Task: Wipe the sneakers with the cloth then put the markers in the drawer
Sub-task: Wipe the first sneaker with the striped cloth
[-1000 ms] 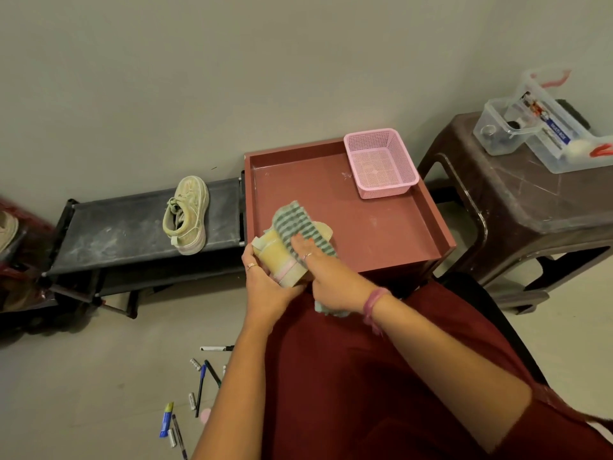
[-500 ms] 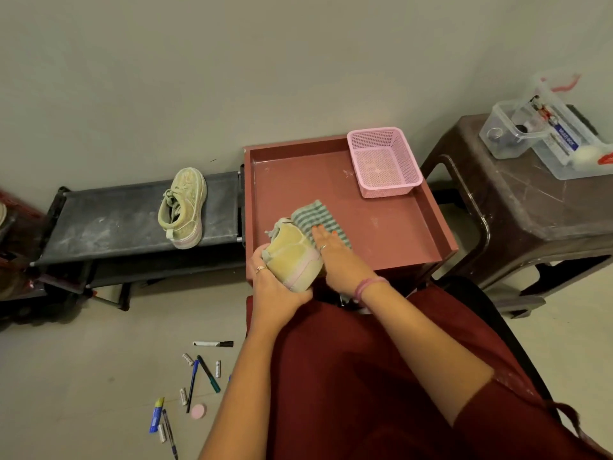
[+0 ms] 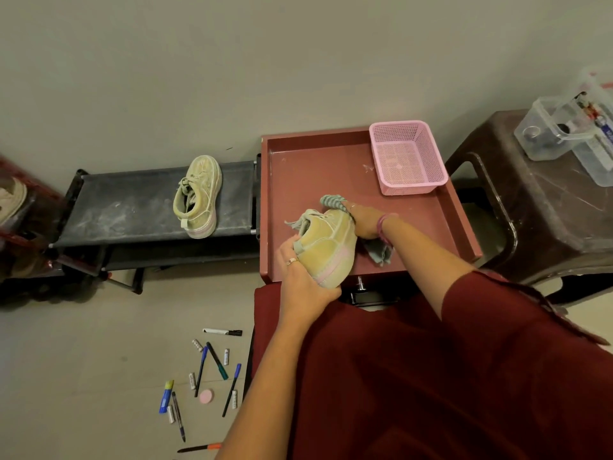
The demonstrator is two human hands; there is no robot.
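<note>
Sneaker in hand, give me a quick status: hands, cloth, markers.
Left hand grips the sneaker at the heel. Right hand presses the cloth on its far side. Markers on the floor, second sneaker on the rack.

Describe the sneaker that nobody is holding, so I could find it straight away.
Start at the red tray-topped cabinet by the wall, then look at the low black rack beside it. The spare sneaker lies on the rack's top shelf, laces showing. It is pale yellow-green like the sneaker being wiped, but no hand or cloth touches it.
</note>
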